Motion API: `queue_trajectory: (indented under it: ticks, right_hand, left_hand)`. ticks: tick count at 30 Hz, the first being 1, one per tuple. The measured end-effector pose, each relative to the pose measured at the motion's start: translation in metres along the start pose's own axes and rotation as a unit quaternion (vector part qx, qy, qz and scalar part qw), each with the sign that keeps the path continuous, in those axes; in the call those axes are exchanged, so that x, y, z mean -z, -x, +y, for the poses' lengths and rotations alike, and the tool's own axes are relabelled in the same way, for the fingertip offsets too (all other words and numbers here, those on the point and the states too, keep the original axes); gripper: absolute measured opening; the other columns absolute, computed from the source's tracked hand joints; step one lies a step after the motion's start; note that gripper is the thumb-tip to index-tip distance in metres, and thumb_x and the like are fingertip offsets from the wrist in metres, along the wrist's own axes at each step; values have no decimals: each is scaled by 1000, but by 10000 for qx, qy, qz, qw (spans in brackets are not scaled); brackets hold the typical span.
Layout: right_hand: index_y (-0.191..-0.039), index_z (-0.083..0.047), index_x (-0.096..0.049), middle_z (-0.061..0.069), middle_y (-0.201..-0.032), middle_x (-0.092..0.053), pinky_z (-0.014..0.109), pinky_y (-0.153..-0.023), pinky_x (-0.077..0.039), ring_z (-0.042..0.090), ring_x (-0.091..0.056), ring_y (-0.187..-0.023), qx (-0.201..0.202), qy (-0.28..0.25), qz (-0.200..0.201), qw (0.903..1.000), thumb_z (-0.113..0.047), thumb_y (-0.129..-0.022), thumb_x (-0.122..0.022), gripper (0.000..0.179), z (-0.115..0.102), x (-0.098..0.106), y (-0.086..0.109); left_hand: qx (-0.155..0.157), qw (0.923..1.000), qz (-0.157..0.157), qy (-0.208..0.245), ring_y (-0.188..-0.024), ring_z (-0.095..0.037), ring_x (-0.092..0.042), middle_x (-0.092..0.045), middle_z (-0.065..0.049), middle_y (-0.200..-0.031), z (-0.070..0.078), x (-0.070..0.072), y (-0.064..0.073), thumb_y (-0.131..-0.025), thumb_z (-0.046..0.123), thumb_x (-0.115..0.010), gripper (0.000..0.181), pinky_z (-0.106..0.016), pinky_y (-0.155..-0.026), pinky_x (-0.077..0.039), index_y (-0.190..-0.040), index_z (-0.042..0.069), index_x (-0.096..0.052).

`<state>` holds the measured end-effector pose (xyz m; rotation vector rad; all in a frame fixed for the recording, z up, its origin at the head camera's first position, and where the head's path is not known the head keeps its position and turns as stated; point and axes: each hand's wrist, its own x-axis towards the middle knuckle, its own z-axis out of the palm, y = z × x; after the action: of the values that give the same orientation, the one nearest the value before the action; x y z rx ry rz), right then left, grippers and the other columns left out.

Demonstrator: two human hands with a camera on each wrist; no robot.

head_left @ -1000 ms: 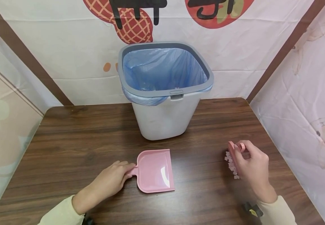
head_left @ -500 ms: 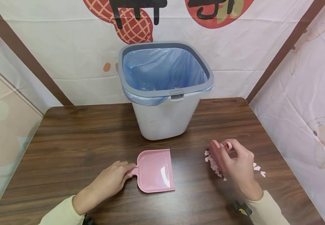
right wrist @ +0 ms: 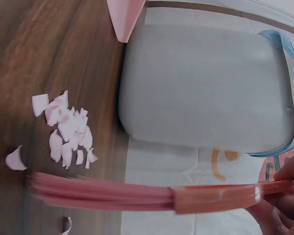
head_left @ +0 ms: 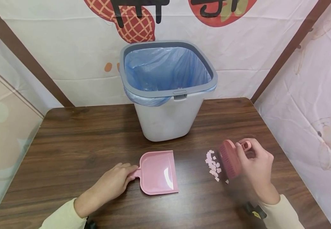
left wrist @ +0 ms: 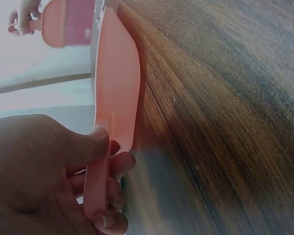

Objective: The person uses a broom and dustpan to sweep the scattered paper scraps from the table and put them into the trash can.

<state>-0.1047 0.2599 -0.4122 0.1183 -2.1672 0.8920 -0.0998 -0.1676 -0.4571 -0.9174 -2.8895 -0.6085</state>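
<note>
My left hand grips the handle of a pink dustpan, which lies on the table with its flat lip facing right. In the left wrist view, thumb and fingers wrap the handle. On the right, my right hand holds a pink hand brush by its short handle. The brush is tilted, bristles towards the left; whether they touch the table I cannot tell. Just left of it lies a small pile of pale pink paper scraps. Stray scraps lie apart from the pile.
Behind the dustpan stands a grey-white trash bin lined with a blue bag. The brown wooden table meets printed cloth walls at the back and sides.
The brush first moved left with the paper scraps, then back right and away from them. The pile now lies farther left, nearer the dustpan. The left hand and dustpan stayed put.
</note>
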Motion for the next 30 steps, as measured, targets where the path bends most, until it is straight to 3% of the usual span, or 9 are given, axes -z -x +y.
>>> queue_trajectory:
  ticks: [7, 13, 21, 24, 27, 30]
  right_hand:
    - [-86, -6, -70, 3, -72, -70, 8, -56, -44, 1, -61, -66, 203, 572, -124, 9981, 4, -79, -78, 15, 1, -1, 13]
    - [-87, -6, -69, 2, -73, -69, 9, -55, -47, 11, -64, -64, 148, 532, -266, 9981, 4, -80, -77, 14, -7, -7, 17]
    - [-88, -1, -68, 5, -73, -67, 5, -56, -45, -10, -58, -68, -130, -179, -149, 9996, 5, -84, -77, 12, -10, -12, 12]
    - [-90, 2, -69, 10, -77, -70, 5, -58, -46, -11, -58, -67, -232, -455, -28, 9987, 6, -83, -78, 12, -10, -13, 8]
    - [-92, 3, -70, 15, -80, -72, 5, -61, -48, -11, -59, -70, -119, -597, -68, 9981, 11, -81, -78, 16, -6, -13, 1]
    - [-93, 2, -72, 15, -85, -74, 5, -68, -49, -11, -62, -78, 147, -753, -362, 9964, 15, -79, -79, 21, 2, -15, -8]
  left_hand:
    - [-22, 10000, -6, -6, -87, -21, -64, -69, 1, -95, -1, 0, -1, -90, 6, -75, 24, -40, -80, -55, -114, 4, -73]
    - [-9, 10000, -16, 7, -87, -21, -63, -68, 2, -94, 0, 0, -1, -90, 6, -74, 24, -40, -79, -55, -114, 5, -73]
    - [48, 10000, -82, -29, -86, -20, -63, -67, 2, -93, 1, 1, -1, -91, 7, -74, 24, -40, -78, -55, -114, 5, -73]
    - [54, 9999, -100, -42, -87, -21, -63, -68, 2, -94, 1, 1, -1, -91, 7, -74, 24, -41, -78, -55, -115, 5, -73]
    - [52, 9999, -114, -46, -88, -22, -64, -68, 1, -95, 1, 1, -1, -91, 7, -74, 24, -41, -79, -55, -115, 5, -73]
    - [48, 9999, -132, -31, -89, -22, -64, -68, 1, -95, 1, 1, -1, -91, 7, -74, 24, -42, -80, -55, -115, 5, -73]
